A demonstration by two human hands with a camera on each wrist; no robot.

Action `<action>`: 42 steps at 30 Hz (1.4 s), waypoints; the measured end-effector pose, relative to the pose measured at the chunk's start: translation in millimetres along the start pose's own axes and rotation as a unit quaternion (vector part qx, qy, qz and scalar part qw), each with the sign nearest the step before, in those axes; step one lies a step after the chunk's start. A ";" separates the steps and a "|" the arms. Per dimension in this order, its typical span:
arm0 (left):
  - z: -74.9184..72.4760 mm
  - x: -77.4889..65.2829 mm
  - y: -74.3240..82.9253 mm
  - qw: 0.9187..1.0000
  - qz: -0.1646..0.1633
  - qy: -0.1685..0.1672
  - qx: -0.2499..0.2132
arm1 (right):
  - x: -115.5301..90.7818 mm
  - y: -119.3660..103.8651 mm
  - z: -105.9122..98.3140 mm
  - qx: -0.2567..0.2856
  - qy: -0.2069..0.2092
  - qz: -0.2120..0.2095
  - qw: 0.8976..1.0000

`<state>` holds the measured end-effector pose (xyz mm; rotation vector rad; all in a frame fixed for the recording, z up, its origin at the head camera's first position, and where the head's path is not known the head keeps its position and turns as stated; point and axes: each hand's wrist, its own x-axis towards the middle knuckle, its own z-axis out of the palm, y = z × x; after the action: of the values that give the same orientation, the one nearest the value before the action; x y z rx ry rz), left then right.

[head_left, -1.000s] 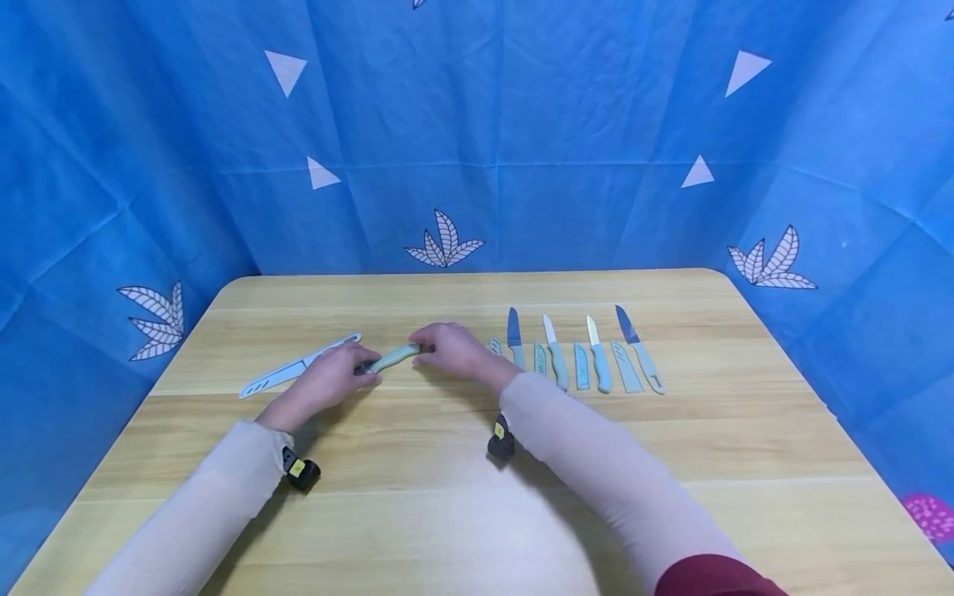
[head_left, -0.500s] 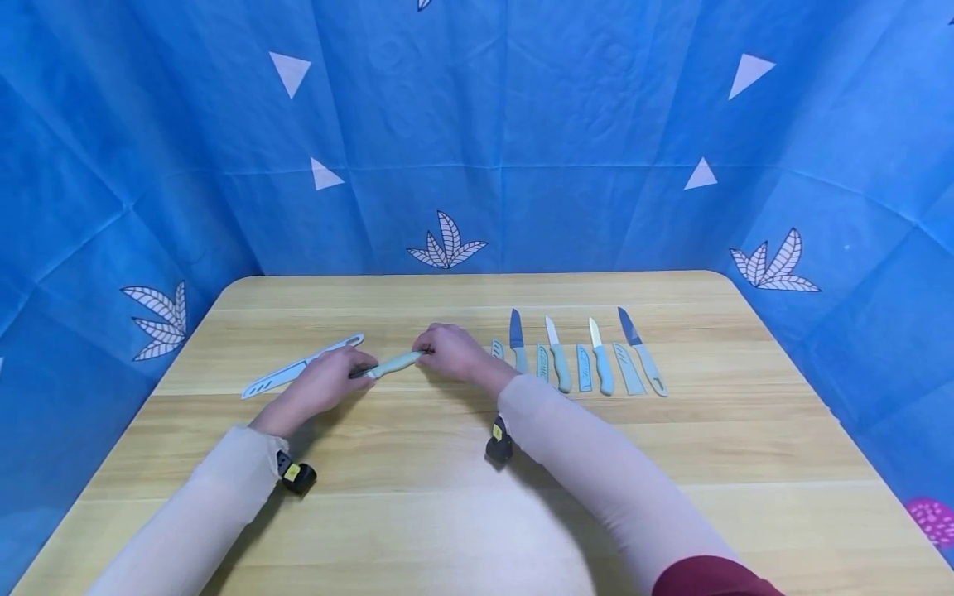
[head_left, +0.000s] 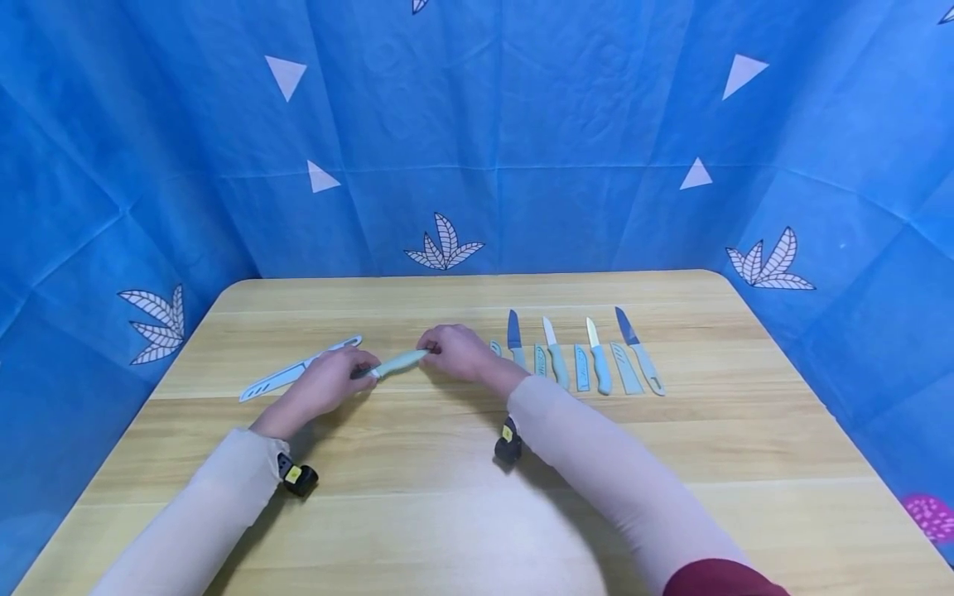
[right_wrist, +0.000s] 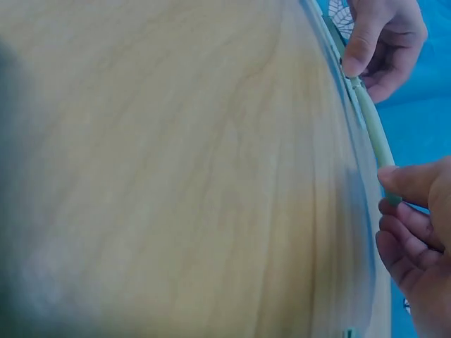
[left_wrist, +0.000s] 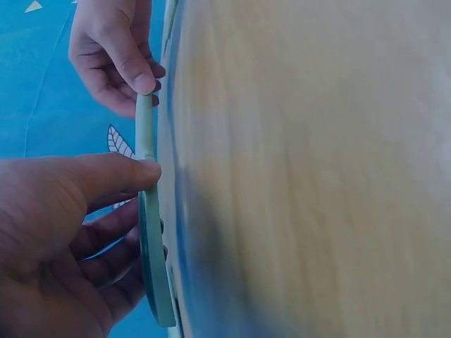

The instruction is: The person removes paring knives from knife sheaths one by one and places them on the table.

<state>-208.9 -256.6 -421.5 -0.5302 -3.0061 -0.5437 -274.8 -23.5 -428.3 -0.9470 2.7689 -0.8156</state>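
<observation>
A knife with a pale green handle [head_left: 403, 361] lies between both hands, held over the table. My left hand [head_left: 331, 381] pinches its green sheath [left_wrist: 156, 260] near where the handle starts, thumb on one side. Most of the sheath is hidden by that hand in the head view. At the other end, my right hand [head_left: 456, 352] pinches the tip of the handle between thumb and fingers. Just beyond the left hand lies a long light blue sheathed knife [head_left: 277, 381], partly covered by the hand.
Right of the hands, several bare knives [head_left: 599, 356] lie in a row, blades pointing away, with flat slotted sheaths [head_left: 582, 368] beside them. The right hand and forearm partly cover the leftmost ones. A blue patterned curtain [head_left: 492, 124] stands behind the wooden table [head_left: 417, 513].
Over the last second, the right hand has shifted slightly right with the handle's end. More of the handle now shows. The left hand has barely moved, and the knives in the row lie unchanged.
</observation>
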 end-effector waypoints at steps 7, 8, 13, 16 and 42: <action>-4.8 -1.4 6.3 1.000 0.001 0.016 -0.009 | -7.1 0.2 -10.5 0.045 -0.001 -0.004 0.999; -5.3 -1.6 7.2 1.000 0.004 0.019 -0.010 | -8.2 0.0 -12.1 0.056 -0.003 -0.003 0.998; -6.7 -2.1 11.8 0.999 0.025 0.028 -0.013 | -12.8 0.0 -17.5 0.113 -0.023 -0.006 0.993; -6.5 -3.1 15.0 0.999 0.036 0.024 -0.014 | -15.8 -0.3 -18.1 0.142 -0.052 -0.008 0.988; -5.7 -2.8 36.7 0.991 0.132 0.019 -0.018 | -28.2 -2.1 -26.2 0.316 -0.239 0.006 0.918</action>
<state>-194.0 -227.2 -404.2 -0.8917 -2.8299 -0.5816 -257.9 3.8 -406.9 -0.8437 1.9030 -1.1809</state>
